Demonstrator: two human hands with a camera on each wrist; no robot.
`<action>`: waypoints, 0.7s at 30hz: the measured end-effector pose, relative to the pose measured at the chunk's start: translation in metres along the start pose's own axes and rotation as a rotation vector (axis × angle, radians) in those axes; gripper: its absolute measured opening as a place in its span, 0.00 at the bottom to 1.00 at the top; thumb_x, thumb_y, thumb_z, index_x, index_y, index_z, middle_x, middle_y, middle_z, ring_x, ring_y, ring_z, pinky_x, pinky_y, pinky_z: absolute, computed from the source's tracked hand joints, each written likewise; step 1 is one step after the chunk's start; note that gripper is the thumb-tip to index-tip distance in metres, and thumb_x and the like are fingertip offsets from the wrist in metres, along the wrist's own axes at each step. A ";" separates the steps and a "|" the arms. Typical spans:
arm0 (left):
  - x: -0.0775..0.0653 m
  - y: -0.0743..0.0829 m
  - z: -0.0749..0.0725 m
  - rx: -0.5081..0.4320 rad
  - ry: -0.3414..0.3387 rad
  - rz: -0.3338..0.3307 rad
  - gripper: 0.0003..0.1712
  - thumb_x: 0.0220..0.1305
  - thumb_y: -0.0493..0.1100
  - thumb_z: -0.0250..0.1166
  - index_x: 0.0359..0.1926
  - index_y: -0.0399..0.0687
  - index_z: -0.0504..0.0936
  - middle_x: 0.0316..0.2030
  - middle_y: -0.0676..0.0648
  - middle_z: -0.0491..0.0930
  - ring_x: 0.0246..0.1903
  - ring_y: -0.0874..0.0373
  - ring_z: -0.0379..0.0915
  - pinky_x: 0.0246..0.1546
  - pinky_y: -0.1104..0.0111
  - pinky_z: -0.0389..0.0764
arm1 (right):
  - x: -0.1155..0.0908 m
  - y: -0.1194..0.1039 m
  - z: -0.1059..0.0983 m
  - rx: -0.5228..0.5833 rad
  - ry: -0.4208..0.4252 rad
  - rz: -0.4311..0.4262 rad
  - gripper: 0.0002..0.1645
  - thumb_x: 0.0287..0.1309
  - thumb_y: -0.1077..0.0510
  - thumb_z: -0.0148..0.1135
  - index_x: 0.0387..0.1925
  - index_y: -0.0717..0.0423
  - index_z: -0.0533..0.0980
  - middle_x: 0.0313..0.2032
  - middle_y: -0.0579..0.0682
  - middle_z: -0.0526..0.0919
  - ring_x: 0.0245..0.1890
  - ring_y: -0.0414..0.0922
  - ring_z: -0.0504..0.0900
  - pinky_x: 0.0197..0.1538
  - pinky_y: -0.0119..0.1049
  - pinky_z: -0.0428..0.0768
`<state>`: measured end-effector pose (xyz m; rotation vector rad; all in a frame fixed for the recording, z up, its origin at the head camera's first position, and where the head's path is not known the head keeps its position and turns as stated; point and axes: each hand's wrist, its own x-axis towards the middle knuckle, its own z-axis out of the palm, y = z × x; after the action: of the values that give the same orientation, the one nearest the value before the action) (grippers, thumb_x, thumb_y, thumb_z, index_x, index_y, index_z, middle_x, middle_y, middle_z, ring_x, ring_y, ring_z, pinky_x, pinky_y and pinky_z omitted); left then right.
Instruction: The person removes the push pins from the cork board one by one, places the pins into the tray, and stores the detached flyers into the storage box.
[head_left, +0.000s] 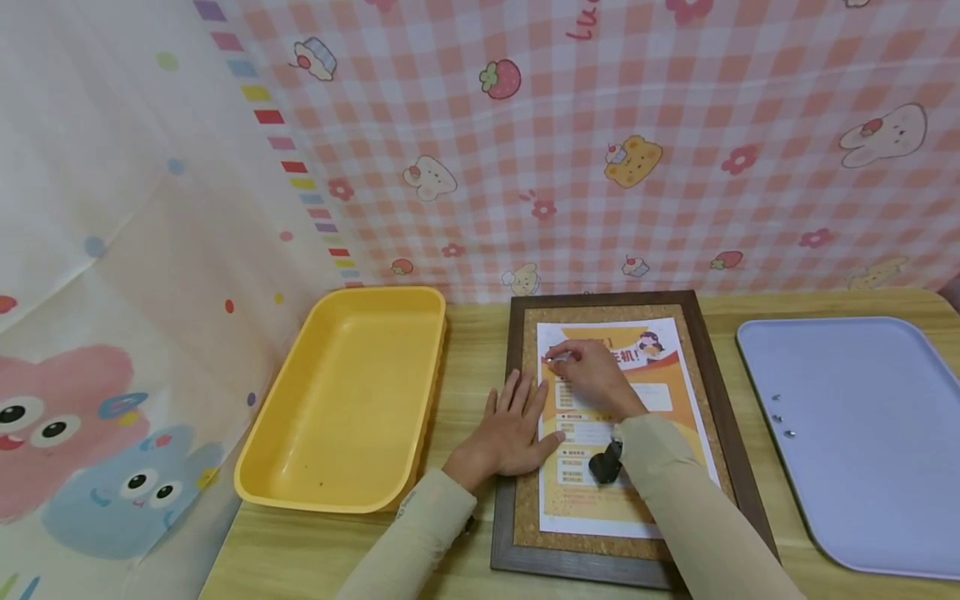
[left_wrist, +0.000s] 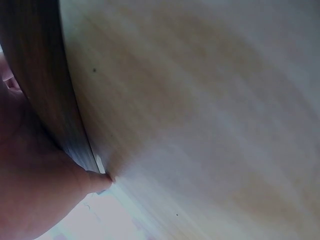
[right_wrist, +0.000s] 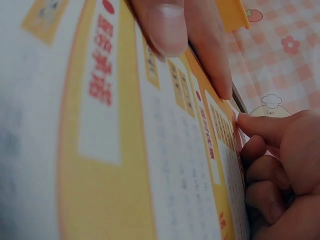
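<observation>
A printed orange-and-white poster (head_left: 611, 508) lies on a cork board (head_left: 528, 500) with a dark wooden frame (head_left: 585, 562). My left hand (head_left: 510, 433) rests flat with spread fingers across the frame's left side, its thumb on the poster's left margin. Near the poster's upper left edge, my right hand (head_left: 596, 375) pinches a small silver pushpin (head_left: 550, 360) between thumb and forefinger. In the right wrist view the right hand's other fingers (right_wrist: 267, 192) are curled in, close over the paper, and the pin is hidden there.
To the left stands a yellow plastic bin (head_left: 352, 400). On the right, a lavender tray (head_left: 877, 450) holds three small silver pins (head_left: 777, 419) near its left edge. A pink checked cloth (head_left: 555, 233) hangs behind the wooden table (head_left: 468, 342).
</observation>
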<state>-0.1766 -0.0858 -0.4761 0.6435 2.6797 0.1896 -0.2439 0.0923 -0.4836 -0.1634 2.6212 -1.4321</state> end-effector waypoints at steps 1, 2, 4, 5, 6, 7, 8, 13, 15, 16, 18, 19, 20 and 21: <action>0.000 0.000 0.000 0.000 0.000 0.000 0.46 0.74 0.70 0.37 0.80 0.54 0.35 0.78 0.46 0.24 0.77 0.50 0.15 0.75 0.45 0.36 | 0.000 0.000 0.000 -0.003 0.001 0.001 0.11 0.64 0.60 0.62 0.46 0.53 0.85 0.36 0.51 0.85 0.31 0.46 0.74 0.38 0.36 0.70; 0.000 0.000 0.000 0.001 0.001 0.000 0.46 0.74 0.70 0.37 0.80 0.54 0.35 0.78 0.46 0.24 0.77 0.50 0.15 0.75 0.45 0.36 | 0.000 -0.001 0.000 -0.003 0.000 0.006 0.11 0.64 0.60 0.62 0.45 0.53 0.85 0.35 0.52 0.85 0.31 0.46 0.74 0.38 0.36 0.71; 0.000 0.000 0.000 -0.001 0.003 0.001 0.46 0.74 0.70 0.37 0.80 0.54 0.35 0.78 0.46 0.24 0.77 0.50 0.15 0.75 0.45 0.36 | 0.000 -0.002 0.000 -0.006 0.004 0.010 0.10 0.64 0.60 0.63 0.45 0.53 0.85 0.35 0.51 0.84 0.31 0.46 0.75 0.38 0.36 0.71; 0.000 0.000 0.000 0.001 0.000 0.002 0.46 0.74 0.70 0.36 0.80 0.54 0.34 0.78 0.46 0.23 0.76 0.50 0.15 0.75 0.45 0.36 | 0.000 -0.003 0.000 -0.007 0.004 0.010 0.10 0.64 0.60 0.63 0.44 0.53 0.85 0.34 0.52 0.84 0.31 0.46 0.75 0.37 0.36 0.71; 0.000 0.000 0.001 0.000 0.002 0.002 0.46 0.74 0.70 0.37 0.80 0.54 0.35 0.78 0.46 0.24 0.77 0.50 0.15 0.75 0.45 0.36 | 0.000 -0.003 0.000 -0.010 0.004 0.008 0.10 0.63 0.60 0.63 0.44 0.54 0.85 0.34 0.52 0.84 0.31 0.46 0.75 0.37 0.36 0.71; 0.000 0.000 0.000 0.000 0.001 0.003 0.46 0.74 0.70 0.37 0.80 0.54 0.34 0.78 0.46 0.24 0.77 0.50 0.15 0.75 0.45 0.36 | 0.000 -0.004 0.000 -0.009 0.004 0.014 0.10 0.63 0.60 0.63 0.44 0.54 0.85 0.34 0.52 0.84 0.31 0.46 0.75 0.37 0.36 0.71; 0.000 0.000 0.000 -0.001 -0.001 0.003 0.45 0.74 0.69 0.37 0.80 0.54 0.34 0.78 0.46 0.23 0.76 0.50 0.15 0.75 0.45 0.36 | 0.000 -0.004 0.000 -0.009 0.005 0.018 0.09 0.63 0.60 0.64 0.43 0.54 0.85 0.34 0.52 0.84 0.31 0.46 0.75 0.37 0.36 0.71; 0.000 0.000 0.000 -0.001 -0.006 0.000 0.45 0.74 0.69 0.37 0.80 0.54 0.34 0.78 0.46 0.22 0.76 0.50 0.14 0.75 0.45 0.35 | 0.001 -0.005 0.000 0.004 -0.003 0.044 0.08 0.63 0.60 0.63 0.42 0.55 0.85 0.37 0.52 0.84 0.33 0.47 0.74 0.38 0.36 0.70; 0.000 0.000 0.000 -0.002 -0.004 -0.003 0.45 0.74 0.69 0.37 0.80 0.54 0.34 0.78 0.46 0.23 0.76 0.50 0.14 0.75 0.45 0.36 | 0.001 -0.006 0.000 0.007 -0.003 0.049 0.08 0.64 0.60 0.63 0.41 0.55 0.85 0.41 0.53 0.85 0.35 0.48 0.75 0.41 0.37 0.71; 0.000 0.000 0.000 -0.001 -0.005 -0.003 0.45 0.74 0.69 0.37 0.80 0.55 0.34 0.78 0.46 0.22 0.76 0.50 0.14 0.75 0.45 0.36 | 0.001 -0.006 0.000 0.007 -0.002 0.052 0.08 0.64 0.60 0.63 0.41 0.55 0.85 0.43 0.54 0.85 0.36 0.48 0.75 0.43 0.38 0.71; 0.000 0.000 0.000 0.001 -0.005 -0.005 0.45 0.74 0.70 0.37 0.80 0.55 0.34 0.78 0.47 0.22 0.76 0.50 0.14 0.75 0.46 0.36 | 0.001 -0.005 0.001 0.007 -0.003 0.057 0.08 0.64 0.60 0.63 0.41 0.55 0.85 0.48 0.54 0.85 0.41 0.49 0.77 0.48 0.41 0.73; 0.000 0.000 0.000 0.002 -0.006 -0.005 0.45 0.74 0.70 0.37 0.80 0.55 0.34 0.78 0.47 0.22 0.76 0.50 0.14 0.75 0.46 0.36 | 0.001 -0.005 0.001 0.008 -0.003 0.059 0.08 0.64 0.59 0.62 0.41 0.55 0.85 0.50 0.55 0.84 0.44 0.50 0.78 0.50 0.42 0.73; 0.000 0.000 0.000 0.002 -0.007 -0.006 0.45 0.74 0.70 0.37 0.80 0.55 0.34 0.78 0.47 0.22 0.76 0.51 0.14 0.75 0.46 0.36 | 0.000 -0.005 0.001 0.008 -0.003 0.060 0.08 0.65 0.59 0.62 0.41 0.55 0.85 0.51 0.55 0.84 0.46 0.50 0.78 0.52 0.44 0.73; 0.000 0.000 0.000 0.004 -0.009 -0.007 0.45 0.74 0.70 0.36 0.80 0.55 0.34 0.78 0.47 0.22 0.76 0.51 0.14 0.75 0.46 0.36 | 0.000 -0.005 0.001 0.010 -0.002 0.060 0.09 0.65 0.59 0.62 0.41 0.55 0.85 0.53 0.55 0.84 0.49 0.50 0.78 0.55 0.45 0.73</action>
<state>-0.1766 -0.0857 -0.4761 0.6342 2.6737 0.1789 -0.2438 0.0884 -0.4801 -0.0848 2.5937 -1.4239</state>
